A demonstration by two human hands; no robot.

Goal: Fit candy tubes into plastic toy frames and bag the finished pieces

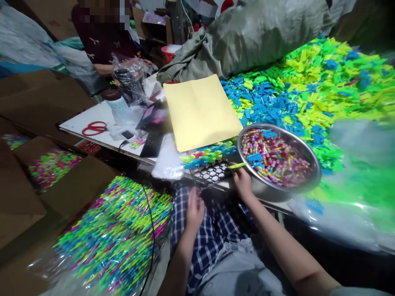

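Note:
My right hand (242, 183) is at the table's front edge, just left of a steel bowl (316, 164). Its fingers are closed on a slim yellow-green plastic piece (237, 165). Low over my lap, my left hand (195, 207) has its fingers stretched forward, with no object visible in it. Between the hands and the table lies a black mesh with hexagonal holes (212, 173). Just behind it, a row of blue, yellow and pink plastic pieces (208, 155) lies side by side. The bowl contains many small pink wrapped items (277, 158) and a few blue pieces (255, 159).
Yellow card sheets (202, 111) lie behind the row. A large heap of green, yellow and blue pieces (324, 90) covers the right side. Red scissors (94, 128) lie at left; bagged colourful pieces (120, 234) stand below. Another person (105, 45) handles clear plastic across the table.

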